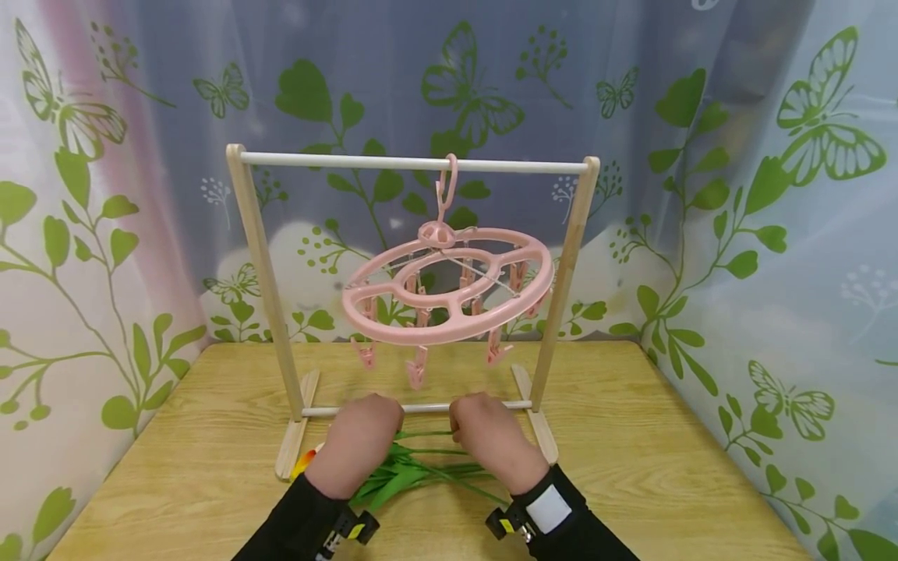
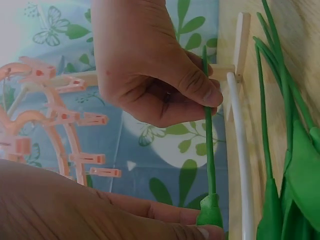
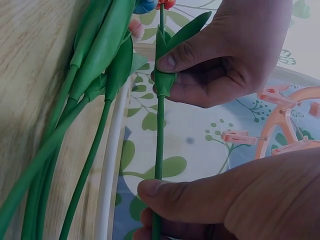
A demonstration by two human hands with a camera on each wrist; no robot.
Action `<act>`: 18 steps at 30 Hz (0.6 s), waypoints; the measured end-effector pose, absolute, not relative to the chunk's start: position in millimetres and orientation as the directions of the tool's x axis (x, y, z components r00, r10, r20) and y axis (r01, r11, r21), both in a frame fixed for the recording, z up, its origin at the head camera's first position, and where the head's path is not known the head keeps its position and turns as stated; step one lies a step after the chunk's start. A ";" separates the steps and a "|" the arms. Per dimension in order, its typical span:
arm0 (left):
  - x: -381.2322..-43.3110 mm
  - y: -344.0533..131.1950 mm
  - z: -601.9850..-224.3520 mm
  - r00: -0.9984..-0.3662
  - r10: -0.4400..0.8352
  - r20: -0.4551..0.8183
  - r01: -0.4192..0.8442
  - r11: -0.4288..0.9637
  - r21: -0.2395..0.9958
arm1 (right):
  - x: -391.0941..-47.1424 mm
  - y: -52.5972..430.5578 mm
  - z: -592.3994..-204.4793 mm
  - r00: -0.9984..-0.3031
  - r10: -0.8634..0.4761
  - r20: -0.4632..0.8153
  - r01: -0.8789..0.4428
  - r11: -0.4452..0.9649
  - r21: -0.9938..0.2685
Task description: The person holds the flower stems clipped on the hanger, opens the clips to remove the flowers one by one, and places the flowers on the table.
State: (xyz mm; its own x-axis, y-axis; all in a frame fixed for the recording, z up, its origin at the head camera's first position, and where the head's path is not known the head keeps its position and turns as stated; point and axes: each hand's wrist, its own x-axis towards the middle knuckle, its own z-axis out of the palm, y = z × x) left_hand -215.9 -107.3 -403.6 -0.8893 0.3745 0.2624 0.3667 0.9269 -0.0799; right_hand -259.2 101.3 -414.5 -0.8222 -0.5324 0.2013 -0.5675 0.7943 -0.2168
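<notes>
My left hand [image 1: 359, 438] pinches an artificial flower [image 3: 159, 132] where its green leaves join the stem. Further along the same stem, my right hand [image 1: 496, 436] grips it between thumb and fingers. The stem runs straight from one hand to the other, above the table. A bit of red shows at its top edge in the right wrist view; the bloom is mostly cut off. Below the hands lie several more artificial flowers [image 1: 403, 477], their green leaves and stems bundled together. A red and yellow bloom [image 1: 304, 463] peeks out beside my left wrist.
Behind the hands stands a wooden rack [image 1: 261, 273] with white rods. From its top rod [image 1: 344, 161] hangs a pink oval clip hanger [image 1: 421, 335] with several dangling pegs [image 1: 417, 368]. Leaf-printed curtains [image 1: 708, 234] surround the wood-grain table [image 1: 631, 436].
</notes>
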 end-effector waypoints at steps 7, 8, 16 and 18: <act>-217.3 -106.4 -410.1 -0.880 0.388 0.275 0.364 0.922 -0.135 | -260.5 99.9 -419.1 -0.806 -0.553 0.209 -0.588 0.787 -0.186; -216.2 -107.3 -410.7 -0.858 0.411 0.309 0.378 0.911 -0.162 | -260.4 99.7 -419.8 -0.803 -0.558 0.209 -0.592 0.785 -0.183; -210.3 -114.9 -419.6 -0.664 0.564 0.490 0.389 0.821 -0.419 | -258.6 98.5 -425.7 -0.804 -0.563 0.190 -0.592 0.784 -0.187; -211.3 -115.1 -420.6 -0.685 0.560 0.466 0.401 0.824 -0.400 | -259.0 98.5 -426.3 -0.806 -0.564 0.181 -0.592 0.780 -0.204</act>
